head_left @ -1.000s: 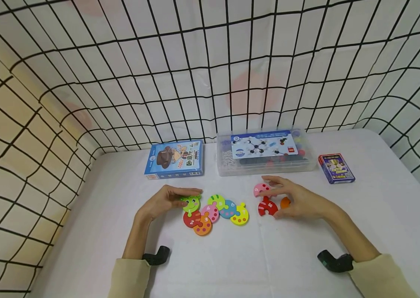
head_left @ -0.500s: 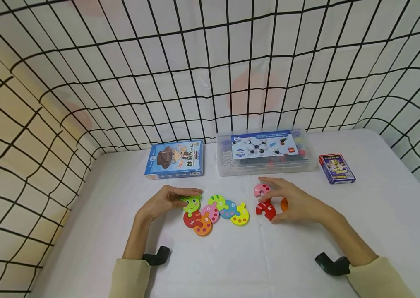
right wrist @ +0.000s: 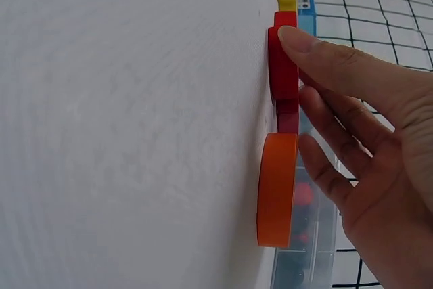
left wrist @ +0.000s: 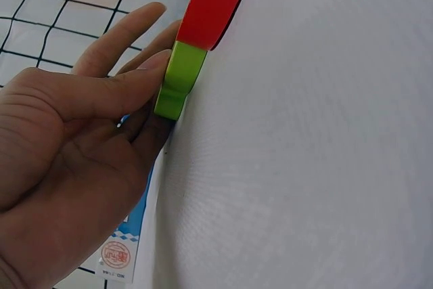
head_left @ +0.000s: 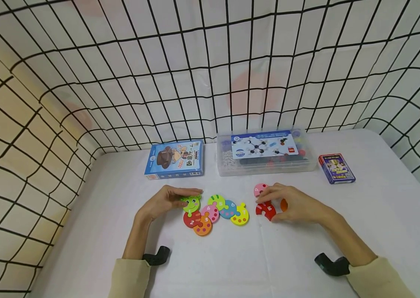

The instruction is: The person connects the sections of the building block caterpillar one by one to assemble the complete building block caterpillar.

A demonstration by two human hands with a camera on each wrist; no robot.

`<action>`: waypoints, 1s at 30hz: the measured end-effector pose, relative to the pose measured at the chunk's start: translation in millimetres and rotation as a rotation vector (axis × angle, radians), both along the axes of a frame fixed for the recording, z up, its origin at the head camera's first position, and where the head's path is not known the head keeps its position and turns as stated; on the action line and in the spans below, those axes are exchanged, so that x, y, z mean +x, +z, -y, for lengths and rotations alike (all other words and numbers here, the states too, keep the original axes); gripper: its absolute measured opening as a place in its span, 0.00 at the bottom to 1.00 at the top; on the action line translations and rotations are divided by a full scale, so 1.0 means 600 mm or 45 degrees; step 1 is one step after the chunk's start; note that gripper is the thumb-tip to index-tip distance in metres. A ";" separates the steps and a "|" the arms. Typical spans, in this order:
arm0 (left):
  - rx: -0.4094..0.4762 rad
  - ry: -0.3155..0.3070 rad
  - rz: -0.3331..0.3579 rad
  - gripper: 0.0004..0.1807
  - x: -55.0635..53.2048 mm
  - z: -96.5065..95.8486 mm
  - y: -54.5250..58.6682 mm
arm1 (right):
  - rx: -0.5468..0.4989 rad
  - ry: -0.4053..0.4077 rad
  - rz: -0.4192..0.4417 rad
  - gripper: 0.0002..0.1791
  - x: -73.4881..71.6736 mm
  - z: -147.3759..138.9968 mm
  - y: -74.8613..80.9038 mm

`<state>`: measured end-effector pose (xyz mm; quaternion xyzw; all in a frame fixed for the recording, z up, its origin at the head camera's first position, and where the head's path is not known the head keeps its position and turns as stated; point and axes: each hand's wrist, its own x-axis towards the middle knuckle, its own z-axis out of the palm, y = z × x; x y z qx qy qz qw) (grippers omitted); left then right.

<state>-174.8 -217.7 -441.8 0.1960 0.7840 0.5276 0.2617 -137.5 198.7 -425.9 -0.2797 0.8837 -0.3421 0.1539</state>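
My left hand (head_left: 162,203) pinches the green caterpillar-head puzzle piece (head_left: 193,204) between thumb and fingers; the left wrist view shows the thumb on its green edge (left wrist: 181,72). Joined to the head is a curving chain of numbered pieces, from red 2 (head_left: 189,221) through orange 3 (head_left: 203,228) and blue 6 (head_left: 227,211) to yellow 7 (head_left: 241,217). Right of the chain, across a small gap, lies red piece 8 (head_left: 269,212). My right hand (head_left: 294,203) grips it, thumb on its near edge. Its fingers partly cover pink piece 9 (head_left: 258,189).
An orange piece (head_left: 284,205) shows beside the right palm. Behind stand a blue game box (head_left: 174,159), a clear plastic case (head_left: 265,165) with a molecule label, and a small purple card box (head_left: 336,169). A black wire grid (head_left: 213,82) rises around the white table (head_left: 224,265).
Red piece 8 has turned and shifted slightly left and nearer, with the right hand following. The right fingers have closed in from beyond pink 9 toward red 8. The left hand stays still.
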 end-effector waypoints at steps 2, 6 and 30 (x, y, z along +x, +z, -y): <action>0.000 -0.001 -0.003 0.24 0.000 0.000 0.000 | 0.011 0.003 -0.018 0.26 0.000 0.001 -0.001; 0.000 0.001 -0.008 0.24 0.001 0.000 0.001 | 0.019 0.007 -0.030 0.26 0.001 0.005 -0.001; 0.005 -0.009 -0.011 0.24 0.001 -0.001 0.002 | -0.099 -0.005 -0.063 0.27 0.000 0.030 0.000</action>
